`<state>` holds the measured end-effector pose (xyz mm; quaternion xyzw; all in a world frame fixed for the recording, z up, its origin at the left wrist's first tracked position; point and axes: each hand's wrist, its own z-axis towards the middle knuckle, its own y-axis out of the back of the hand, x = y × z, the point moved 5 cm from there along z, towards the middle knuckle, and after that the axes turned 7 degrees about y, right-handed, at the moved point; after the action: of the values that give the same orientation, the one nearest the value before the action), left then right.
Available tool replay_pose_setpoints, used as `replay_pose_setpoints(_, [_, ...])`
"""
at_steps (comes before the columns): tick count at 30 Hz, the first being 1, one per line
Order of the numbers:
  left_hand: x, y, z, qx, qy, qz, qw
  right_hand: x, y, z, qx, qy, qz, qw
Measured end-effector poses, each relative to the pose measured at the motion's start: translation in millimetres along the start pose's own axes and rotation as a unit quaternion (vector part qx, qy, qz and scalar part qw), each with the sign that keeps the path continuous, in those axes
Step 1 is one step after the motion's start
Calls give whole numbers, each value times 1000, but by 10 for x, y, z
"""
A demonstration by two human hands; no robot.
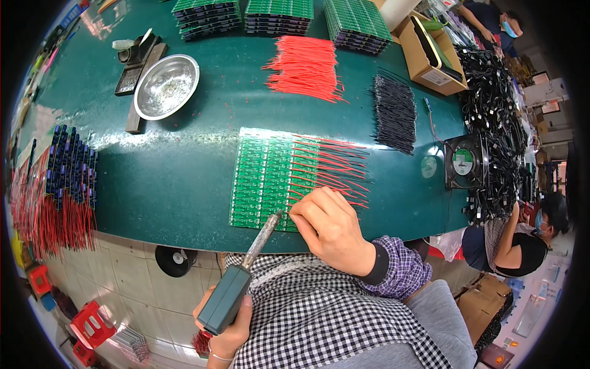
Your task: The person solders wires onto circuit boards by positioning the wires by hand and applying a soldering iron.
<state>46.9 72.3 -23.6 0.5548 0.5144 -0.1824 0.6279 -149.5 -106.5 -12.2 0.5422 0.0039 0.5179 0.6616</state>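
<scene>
My left hand (230,326) is closed around the dark green handle of a soldering iron (227,298). The iron's metal tip points up and right, reaching the lower part of a green circuit board panel (249,178). At that spot my right hand (332,227) pinches a thin wire against the panel, its fingertips close beside the tip; most of the wire is hidden by the hand. Above my right hand, rows of red and black wires (332,163) extend rightward from the panel, which lies flat on the green table.
Beyond the panel lie a red wire pile (304,67) and a black wire bundle (394,114). A metal bowl (167,86) sits at left, stacked boards (356,24) at the back. Wired parts (70,178) pile up far left; a fan (465,162) stands right. Co-workers are at right.
</scene>
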Motion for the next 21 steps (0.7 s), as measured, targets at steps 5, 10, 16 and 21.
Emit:
replay_pose_setpoints(5, [-50,-28,52,16,-26,5,1000,-2,-8,9,5,1,-7,1000])
replay_pose_setpoints(10, [-164,-35,96,18,-52,30,998,-4,-23,14,-1,4,-13,1000])
replay_pose_setpoints(16, [-85,-17,58,21,-39,38,998,5,-19,21,-1,5,-18,1000])
replay_pose_setpoints(21, [54,32,-42,3,-30,19,999,12,-19,28,-4,6,-18,1000])
